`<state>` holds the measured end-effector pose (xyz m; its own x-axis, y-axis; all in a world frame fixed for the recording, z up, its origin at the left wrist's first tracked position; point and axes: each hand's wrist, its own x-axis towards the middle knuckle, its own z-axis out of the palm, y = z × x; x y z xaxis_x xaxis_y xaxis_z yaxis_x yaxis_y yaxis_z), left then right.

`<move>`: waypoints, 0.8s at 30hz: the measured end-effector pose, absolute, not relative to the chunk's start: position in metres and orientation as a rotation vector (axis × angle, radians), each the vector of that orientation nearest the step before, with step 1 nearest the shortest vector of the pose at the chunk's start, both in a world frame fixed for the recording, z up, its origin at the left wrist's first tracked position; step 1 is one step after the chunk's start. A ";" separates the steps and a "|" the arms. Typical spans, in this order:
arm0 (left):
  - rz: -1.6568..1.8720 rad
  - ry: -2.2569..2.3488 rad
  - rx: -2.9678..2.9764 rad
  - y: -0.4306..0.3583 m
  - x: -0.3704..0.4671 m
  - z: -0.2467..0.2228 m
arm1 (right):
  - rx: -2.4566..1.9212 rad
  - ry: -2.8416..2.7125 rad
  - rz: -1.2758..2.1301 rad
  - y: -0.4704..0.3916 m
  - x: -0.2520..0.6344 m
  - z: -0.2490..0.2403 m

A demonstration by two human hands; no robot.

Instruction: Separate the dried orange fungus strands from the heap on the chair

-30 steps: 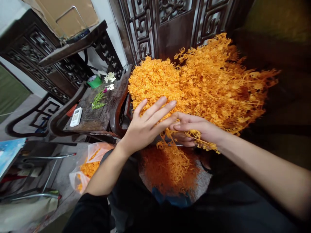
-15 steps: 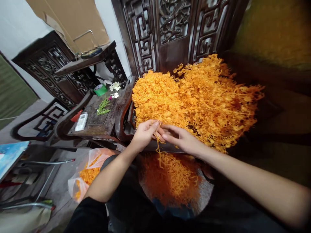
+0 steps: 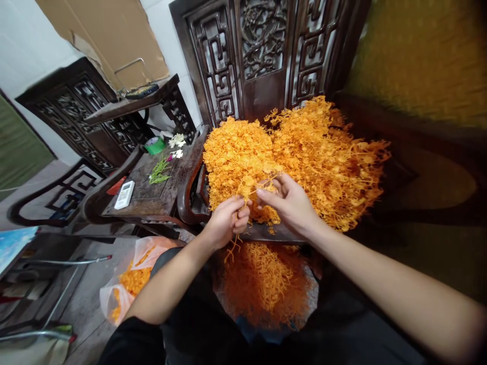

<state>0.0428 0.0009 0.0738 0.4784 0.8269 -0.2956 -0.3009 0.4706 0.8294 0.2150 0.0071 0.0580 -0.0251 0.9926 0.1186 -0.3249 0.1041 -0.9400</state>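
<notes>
My left hand point(image 3: 228, 220) is closed round a thin orange branched piece point(image 3: 248, 188), whose stem end hangs down below the fingers. My right hand point(image 3: 287, 203) pinches a twig of the same piece with thumb and fingers, just to the right of the left hand. Behind both hands a large heap of orange branched pieces point(image 3: 323, 162) rests on a dark wooden seat. Below the hands, a round container point(image 3: 314, 294) holds loose orange stems point(image 3: 266, 279).
On the wooden side table point(image 3: 146, 195) at left lie a white remote point(image 3: 124, 195), green sprigs point(image 3: 160, 170), white flowers point(image 3: 177, 141) and green tape point(image 3: 154, 145). A plastic bag point(image 3: 142, 248) with orange pieces stands on the floor. Metal legs point(image 3: 76, 261) show at lower left.
My hands have moved apart, and a branched orange piece now stretches between them. The right hand has risen. The whole view has shifted slightly.
</notes>
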 end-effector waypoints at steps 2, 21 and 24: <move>0.849 0.802 0.804 -0.001 0.045 0.072 | -0.872 -1.041 1.221 0.009 0.209 0.062; 1.000 0.769 0.833 -0.009 0.034 0.074 | -1.062 -0.918 0.761 0.094 0.240 0.060; 1.032 0.834 0.874 -0.010 0.026 0.073 | -1.015 -0.758 0.866 0.117 0.264 0.049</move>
